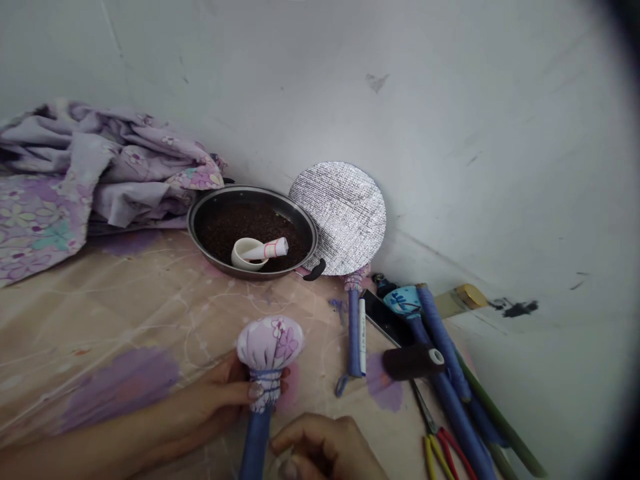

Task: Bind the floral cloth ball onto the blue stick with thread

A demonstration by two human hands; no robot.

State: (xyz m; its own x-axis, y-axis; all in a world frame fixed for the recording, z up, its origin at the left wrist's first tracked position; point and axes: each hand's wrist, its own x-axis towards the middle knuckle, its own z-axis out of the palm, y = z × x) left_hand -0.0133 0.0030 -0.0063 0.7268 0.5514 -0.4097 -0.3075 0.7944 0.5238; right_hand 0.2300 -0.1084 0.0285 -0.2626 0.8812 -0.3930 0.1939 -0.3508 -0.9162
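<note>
My left hand (230, 393) is closed around the neck of a stick with a padded cloth head (270, 343). The head is gathered lilac floral fabric, tied with blue thread above a blue wrapped handle (256, 443). Close beside the handle, on its right, is my right hand (327, 448) with its fingers curled and thumb near the index finger. What those fingers hold, if anything, cannot be made out. The lower end of the handle runs out of the picture.
Against the wall stand a pan (253, 275) of dark grains with a white cup (240, 257), and a silvery round paddle (345, 213). Lilac cloth (125, 167) lies left. On the right are a dark thread spool (407, 362), pliers (443, 447), a marker (363, 337) and blue-wrapped sticks (457, 393).
</note>
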